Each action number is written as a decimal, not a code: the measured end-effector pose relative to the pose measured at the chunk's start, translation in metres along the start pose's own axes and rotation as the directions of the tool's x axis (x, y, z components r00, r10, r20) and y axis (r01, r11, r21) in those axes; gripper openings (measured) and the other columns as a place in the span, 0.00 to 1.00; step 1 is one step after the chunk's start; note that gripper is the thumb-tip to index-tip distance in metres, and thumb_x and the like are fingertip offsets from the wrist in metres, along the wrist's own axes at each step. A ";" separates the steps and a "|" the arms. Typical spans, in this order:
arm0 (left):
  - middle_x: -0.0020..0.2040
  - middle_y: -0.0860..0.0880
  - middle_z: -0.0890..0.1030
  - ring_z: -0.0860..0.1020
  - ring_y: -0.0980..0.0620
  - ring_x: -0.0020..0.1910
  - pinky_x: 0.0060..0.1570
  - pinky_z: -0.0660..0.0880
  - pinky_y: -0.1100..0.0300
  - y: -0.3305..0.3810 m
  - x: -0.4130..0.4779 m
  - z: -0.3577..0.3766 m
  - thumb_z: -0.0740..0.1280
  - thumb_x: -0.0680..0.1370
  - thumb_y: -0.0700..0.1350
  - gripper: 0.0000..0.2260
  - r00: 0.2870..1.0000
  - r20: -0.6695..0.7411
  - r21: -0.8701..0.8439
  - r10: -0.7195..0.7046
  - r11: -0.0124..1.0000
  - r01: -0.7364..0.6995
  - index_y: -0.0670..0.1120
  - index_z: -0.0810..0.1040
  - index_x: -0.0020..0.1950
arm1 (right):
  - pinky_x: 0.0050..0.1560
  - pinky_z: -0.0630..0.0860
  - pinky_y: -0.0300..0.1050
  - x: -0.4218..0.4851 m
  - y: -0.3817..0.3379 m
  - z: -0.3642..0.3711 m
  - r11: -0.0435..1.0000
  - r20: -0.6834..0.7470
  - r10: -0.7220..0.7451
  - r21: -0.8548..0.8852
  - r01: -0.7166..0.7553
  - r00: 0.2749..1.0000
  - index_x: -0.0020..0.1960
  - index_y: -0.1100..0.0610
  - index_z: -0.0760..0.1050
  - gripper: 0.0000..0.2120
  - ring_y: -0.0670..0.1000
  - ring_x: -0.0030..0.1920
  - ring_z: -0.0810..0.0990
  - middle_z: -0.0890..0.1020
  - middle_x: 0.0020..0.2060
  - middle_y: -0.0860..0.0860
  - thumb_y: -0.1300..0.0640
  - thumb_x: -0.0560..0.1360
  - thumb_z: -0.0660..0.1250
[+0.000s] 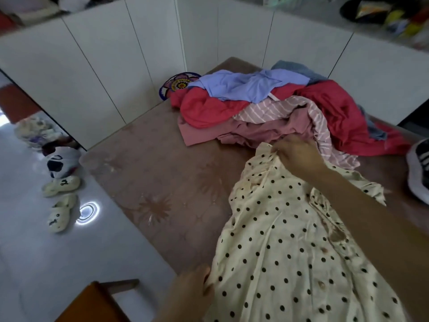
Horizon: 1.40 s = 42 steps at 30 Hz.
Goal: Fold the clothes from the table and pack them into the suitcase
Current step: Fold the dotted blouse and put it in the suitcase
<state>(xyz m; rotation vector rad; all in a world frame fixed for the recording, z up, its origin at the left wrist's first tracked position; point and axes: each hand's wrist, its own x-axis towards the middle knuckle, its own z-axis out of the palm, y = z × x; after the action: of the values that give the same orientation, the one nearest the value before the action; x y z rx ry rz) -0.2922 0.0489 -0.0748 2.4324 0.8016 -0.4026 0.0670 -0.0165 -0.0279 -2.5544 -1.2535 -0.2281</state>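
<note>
A cream garment with black polka dots (278, 240) lies stretched across the near right of the brown table (162, 182). My right hand (294, 154) grips its far end, close to the clothes pile. My left hand (195, 284) pinches its near left edge by the table's front edge. The pile of clothes (267, 108) sits at the back of the table: a light blue piece on top, red ones, a pink striped one and a dusty pink one. No suitcase is in view.
White cabinet fronts (104, 66) run behind the table. A patterned round mat (178, 83) leans at the back corner. A sneaker (417, 168) lies at the table's right edge. Slippers (60, 201) and bags lie on the floor left; a wooden chair (97, 303) stands near.
</note>
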 end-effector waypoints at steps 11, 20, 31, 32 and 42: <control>0.25 0.58 0.69 0.63 0.60 0.17 0.21 0.51 0.66 0.055 -0.058 0.049 0.56 0.65 0.57 0.11 0.969 -0.075 0.201 0.235 0.956 -0.216 0.55 0.76 0.35 | 0.57 0.70 0.56 -0.038 0.098 -0.013 0.952 0.137 0.230 -0.235 -0.194 0.963 0.50 0.46 0.81 0.12 0.57 0.43 0.82 0.84 0.41 0.54 0.56 0.75 0.59; 0.43 0.60 0.69 0.68 0.62 0.36 0.27 0.70 0.68 0.046 -0.048 0.050 0.61 0.70 0.55 0.05 0.958 -0.079 0.040 0.275 0.961 -0.273 0.55 0.71 0.42 | 0.69 0.60 0.61 -0.099 0.072 0.005 0.954 0.268 0.239 -0.243 -0.174 0.933 0.71 0.49 0.64 0.22 0.60 0.67 0.69 0.67 0.70 0.55 0.47 0.78 0.51; 0.56 0.55 0.74 0.77 0.51 0.46 0.39 0.79 0.55 0.045 -0.018 0.046 0.59 0.70 0.59 0.18 0.950 -0.031 0.192 0.310 0.935 -0.299 0.55 0.71 0.58 | 0.75 0.45 0.59 -0.191 0.073 0.004 0.969 0.376 0.247 -0.108 -0.222 0.893 0.75 0.42 0.57 0.33 0.52 0.76 0.52 0.56 0.76 0.48 0.33 0.73 0.39; 0.56 0.55 0.75 0.77 0.51 0.47 0.40 0.79 0.55 0.048 -0.009 0.040 0.58 0.72 0.59 0.18 0.941 -0.050 0.221 0.333 0.923 -0.315 0.54 0.71 0.59 | 0.74 0.45 0.57 -0.203 0.078 0.000 0.964 0.382 0.263 -0.130 -0.231 0.886 0.75 0.42 0.57 0.35 0.52 0.76 0.52 0.55 0.76 0.47 0.32 0.71 0.37; 0.78 0.48 0.49 0.50 0.46 0.76 0.72 0.57 0.48 0.138 0.131 -0.025 0.56 0.80 0.57 0.29 0.890 0.017 0.363 0.456 0.826 -0.431 0.52 0.51 0.78 | 0.75 0.44 0.59 -0.247 0.124 -0.043 0.875 0.356 0.484 -0.219 -0.432 0.800 0.76 0.43 0.54 0.27 0.51 0.77 0.49 0.52 0.77 0.48 0.39 0.79 0.50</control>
<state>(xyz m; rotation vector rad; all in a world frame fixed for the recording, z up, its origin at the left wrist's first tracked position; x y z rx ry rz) -0.1024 0.0299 -0.0555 2.8827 0.1667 -0.2981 0.0137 -0.2867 -0.0754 -3.0242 -0.6908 0.3525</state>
